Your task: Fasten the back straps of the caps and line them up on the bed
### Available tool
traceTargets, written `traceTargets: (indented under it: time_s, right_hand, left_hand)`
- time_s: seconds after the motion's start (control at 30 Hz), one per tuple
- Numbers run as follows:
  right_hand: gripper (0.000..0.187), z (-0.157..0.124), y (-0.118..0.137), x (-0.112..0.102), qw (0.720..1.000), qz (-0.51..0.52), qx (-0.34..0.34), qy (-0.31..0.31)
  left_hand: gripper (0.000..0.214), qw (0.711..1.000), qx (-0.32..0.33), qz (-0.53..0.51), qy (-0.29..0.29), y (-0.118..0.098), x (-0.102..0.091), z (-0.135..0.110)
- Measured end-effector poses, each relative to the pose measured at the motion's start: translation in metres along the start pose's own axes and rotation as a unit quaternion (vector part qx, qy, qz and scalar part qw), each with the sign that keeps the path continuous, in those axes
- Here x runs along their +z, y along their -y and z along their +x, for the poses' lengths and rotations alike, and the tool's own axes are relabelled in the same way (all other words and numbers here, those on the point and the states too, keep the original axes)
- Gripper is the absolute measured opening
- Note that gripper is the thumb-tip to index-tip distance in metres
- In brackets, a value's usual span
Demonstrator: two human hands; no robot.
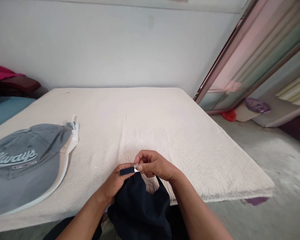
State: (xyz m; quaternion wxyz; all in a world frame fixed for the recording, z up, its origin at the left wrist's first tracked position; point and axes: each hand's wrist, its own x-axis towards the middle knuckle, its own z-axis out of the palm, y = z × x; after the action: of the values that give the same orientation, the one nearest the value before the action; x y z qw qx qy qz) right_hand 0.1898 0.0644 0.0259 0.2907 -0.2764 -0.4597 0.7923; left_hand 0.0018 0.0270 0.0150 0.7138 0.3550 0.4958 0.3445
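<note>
A dark navy cap [140, 213] hangs below my hands at the near edge of the bed, its arched back opening facing up. The end of its strap [126, 171] sticks out to the left of a small silver metal buckle [137, 168]. My left hand [113, 183] is closed on the strap side, thumb beneath the strap end. With thumb and forefinger, my right hand [157, 165] pinches the buckle, partly covering it. The cap's lower part runs out of view.
At the left of the pale bed [190, 146] lies a grey cap [22, 180] lettered "Always", over a white-edged hat with a cord toggle. Behind stands a white wall [110, 46]. To the right are a glass sliding door [230, 66] and a bin [247, 110] on the concrete floor.
</note>
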Motion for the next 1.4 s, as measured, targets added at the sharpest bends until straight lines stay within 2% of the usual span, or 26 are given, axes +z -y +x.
traceTargets:
  time_s: [0.13,0.27,0.37,0.53,0.63,0.73,0.87,1.0,1.17,1.27,1.4]
  right_hand:
    - [0.021,0.002,0.001,0.0,1.0,-0.028,0.008,-0.003]
    - [0.02,0.003,-0.001,0.002,1.0,-0.017,0.013,0.003]
    - [0.019,0.003,-0.002,0.003,1.0,0.01,0.013,0.016]
    - [0.021,-0.003,-0.001,-0.003,0.999,0.022,-0.021,0.033]
    - [0.023,-0.006,0.0,-0.008,0.999,0.018,-0.027,0.019]
    - [0.021,-0.006,-0.001,-0.009,0.999,0.019,-0.03,-0.001]
    - [0.021,-0.003,-0.002,-0.006,0.999,0.019,-0.028,0.003]
    - [0.021,-0.001,-0.004,-0.005,1.0,0.009,-0.026,0.002]
    - [0.02,-0.001,-0.005,-0.007,1.0,0.006,-0.023,-0.011]
    - [0.025,-0.002,-0.004,-0.006,1.0,0.024,-0.018,-0.007]
    - [0.029,-0.004,-0.001,-0.003,0.999,0.041,0.003,0.0]
  left_hand:
    - [0.025,0.999,0.013,0.008,-0.033,0.002,0.0,0.0]
    - [0.023,1.0,0.007,0.017,-0.015,0.004,-0.002,-0.001]
    - [0.026,1.0,0.007,0.007,-0.024,0.002,-0.001,-0.003]
    - [0.017,0.999,-0.006,-0.038,0.022,0.0,0.0,-0.002]
    - [0.015,0.998,-0.006,-0.058,0.02,0.002,-0.001,-0.002]
    - [0.019,0.996,-0.014,-0.073,0.041,0.001,-0.001,-0.003]
    - [0.022,0.997,-0.003,-0.041,0.071,-0.004,0.002,-0.004]
    - [0.021,0.997,0.018,0.01,0.07,-0.005,0.002,-0.002]
    - [0.017,0.998,0.019,0.023,0.063,-0.005,0.003,-0.001]
    - [0.017,0.998,0.015,0.002,0.069,-0.006,0.004,-0.002]
    - [0.018,0.991,0.005,-0.068,0.116,-0.005,0.003,-0.002]
